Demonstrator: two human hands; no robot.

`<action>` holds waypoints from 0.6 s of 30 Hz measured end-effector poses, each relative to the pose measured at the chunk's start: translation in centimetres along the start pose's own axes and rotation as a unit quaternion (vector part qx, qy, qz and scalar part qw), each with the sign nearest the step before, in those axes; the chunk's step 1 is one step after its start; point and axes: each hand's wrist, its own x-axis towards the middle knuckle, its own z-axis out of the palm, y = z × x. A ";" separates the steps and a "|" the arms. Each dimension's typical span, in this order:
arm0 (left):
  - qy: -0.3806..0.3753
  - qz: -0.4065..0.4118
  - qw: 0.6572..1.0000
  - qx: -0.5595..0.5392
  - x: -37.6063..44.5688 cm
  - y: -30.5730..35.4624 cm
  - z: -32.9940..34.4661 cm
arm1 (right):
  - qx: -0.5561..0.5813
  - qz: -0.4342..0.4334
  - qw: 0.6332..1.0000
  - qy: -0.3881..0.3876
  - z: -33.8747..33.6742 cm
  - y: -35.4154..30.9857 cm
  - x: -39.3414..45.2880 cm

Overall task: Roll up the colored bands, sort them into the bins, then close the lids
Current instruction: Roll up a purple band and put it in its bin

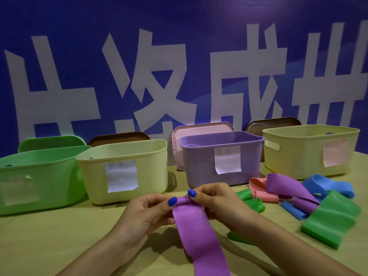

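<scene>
— What are the hands doing with the band?

— Both pinch the top end of a purple band [196, 232]. The left hand [147, 214] has thumb and fingers curled round its left edge; the right hand [215, 202] does the same on the right edge, thumbs on top, close together. The end between the thumbs looks folded or rolled over a little. The rest of the band hangs down toward the camera.

— And the other bands?

— Loose on the table [49, 242] to the right: a second purple band [288, 188], a pink one [260, 191], blue ones [328, 185], a large green one [332, 222] and a smaller green one [253, 202] just beside the right hand.

— The bins?

— Four in a row behind the hands, all open: a green bin [39, 172], a pale yellow bin [123, 168], a purple bin [223, 156] and another yellow bin [310, 150]. Each carries a paper label. Lids lean behind them, including a pink lid [199, 128] behind the purple bin.

— The room?

— A blue wall [179, 26] with big white characters stands straight behind the table.
</scene>
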 end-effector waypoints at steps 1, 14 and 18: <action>0.001 -0.004 1.000 0.000 0.0 -0.1 0.0 | 0.000 0.002 1.000 -0.001 0.0 -0.1 0.0; 0.038 -0.039 0.997 0.063 -0.5 -1.0 1.2 | -0.188 -0.030 0.980 -0.054 -0.3 -0.4 -0.2; 0.020 -0.030 0.996 0.085 -0.5 -1.2 1.3 | -0.233 -0.042 0.970 -0.056 0.0 -0.3 -0.3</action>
